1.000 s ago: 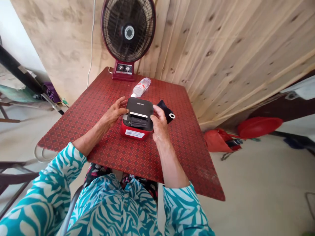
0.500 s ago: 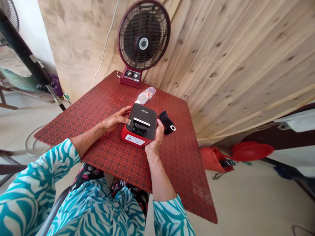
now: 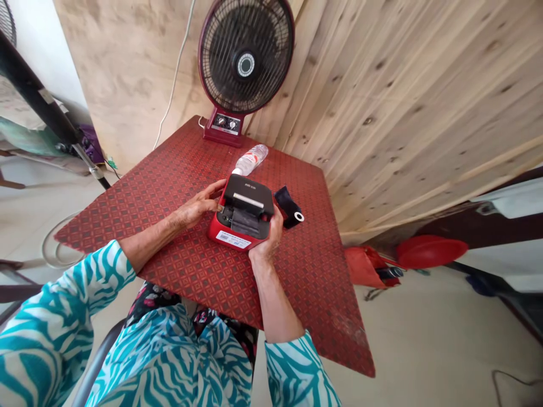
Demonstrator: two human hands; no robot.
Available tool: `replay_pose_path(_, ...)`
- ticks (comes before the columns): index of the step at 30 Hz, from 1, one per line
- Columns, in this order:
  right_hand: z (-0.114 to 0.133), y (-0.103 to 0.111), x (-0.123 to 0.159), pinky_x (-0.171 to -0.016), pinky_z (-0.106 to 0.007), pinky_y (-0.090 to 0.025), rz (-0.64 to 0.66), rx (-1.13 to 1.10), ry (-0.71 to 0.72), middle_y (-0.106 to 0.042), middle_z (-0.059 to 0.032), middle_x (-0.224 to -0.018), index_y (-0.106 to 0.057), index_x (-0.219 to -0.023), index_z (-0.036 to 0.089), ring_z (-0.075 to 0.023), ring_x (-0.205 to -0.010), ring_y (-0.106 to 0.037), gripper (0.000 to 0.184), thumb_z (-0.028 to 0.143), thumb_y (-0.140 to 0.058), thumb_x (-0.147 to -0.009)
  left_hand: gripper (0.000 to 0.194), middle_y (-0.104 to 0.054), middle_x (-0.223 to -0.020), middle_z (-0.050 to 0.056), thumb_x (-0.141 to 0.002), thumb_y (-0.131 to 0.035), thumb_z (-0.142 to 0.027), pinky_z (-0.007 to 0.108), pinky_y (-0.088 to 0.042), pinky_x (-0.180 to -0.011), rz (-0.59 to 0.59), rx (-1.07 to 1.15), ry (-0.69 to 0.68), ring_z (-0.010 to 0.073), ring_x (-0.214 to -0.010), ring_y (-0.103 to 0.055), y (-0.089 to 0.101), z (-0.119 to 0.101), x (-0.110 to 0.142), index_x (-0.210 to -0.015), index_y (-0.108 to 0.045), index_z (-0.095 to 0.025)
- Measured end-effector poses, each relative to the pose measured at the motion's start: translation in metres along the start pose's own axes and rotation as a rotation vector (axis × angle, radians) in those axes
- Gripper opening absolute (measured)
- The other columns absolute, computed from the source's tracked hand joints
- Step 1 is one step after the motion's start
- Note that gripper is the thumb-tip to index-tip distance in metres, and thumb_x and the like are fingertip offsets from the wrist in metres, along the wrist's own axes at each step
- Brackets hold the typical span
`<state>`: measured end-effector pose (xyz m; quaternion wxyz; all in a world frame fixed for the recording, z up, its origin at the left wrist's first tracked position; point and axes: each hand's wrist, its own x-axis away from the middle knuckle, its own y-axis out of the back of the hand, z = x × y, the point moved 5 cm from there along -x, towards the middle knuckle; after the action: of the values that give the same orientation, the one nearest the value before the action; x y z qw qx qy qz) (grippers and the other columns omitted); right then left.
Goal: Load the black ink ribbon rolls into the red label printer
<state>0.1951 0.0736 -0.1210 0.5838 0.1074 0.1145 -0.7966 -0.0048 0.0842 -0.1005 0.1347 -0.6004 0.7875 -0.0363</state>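
Note:
A small red and black label printer is between my hands over the table, its black lid tilted partly up at the back. Through the gap a dark inner compartment shows. My left hand grips the printer's left side, thumb at the edge below the lid and fingers along the far side. Against the right side, my right hand wraps the red casing. A black roll or strip with a white ring end lies just right of the printer. Behind it, a clear plastic bottle rests on its side.
The red patterned table stands against a wooden wall. A maroon fan occupies its far corner, with a white cord beside it. Right of the table are a red bag and a red basin. A black pole slants at left.
The printer's lid, flat and closed before, has lifted at its near edge and exposes the compartment. Both hands stay on the printer. The view has shifted slightly.

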Motion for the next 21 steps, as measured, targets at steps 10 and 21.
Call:
replay_pose_path(10,-0.004,-0.001,-0.001,-0.116,-0.045,-0.036,-0.032,0.005,0.012,-0.058,-0.0077,-0.138,-0.058,-0.128,0.024,-0.0214,-0.133,-0.051,0.053,0.054,-0.034,-0.092,0.075,-0.057,-0.146,0.007,-0.067,-0.06,-0.024,0.044,-0.053,-0.1,-0.05,-0.056,-0.009,0.0314,-0.13,-0.055,0.003,0.0,0.001,-0.142,-0.054,-0.027)
replay_pose_path(21,0.0,-0.01,-0.002,-0.11,-0.043,-0.04,-0.019,-0.109,-0.135,-0.063,-0.0112,-0.128,-0.06,-0.119,0.019,-0.0219,-0.122,-0.056,0.054,0.058,-0.039,-0.087,0.024,-0.075,-0.104,0.008,-0.085,-0.062,-0.04,0.039,-0.052,-0.094,0.0,-0.862,-0.265,0.023,-0.099,-0.068,-0.021,-0.077,0.007,-0.094,-0.076,-0.023)
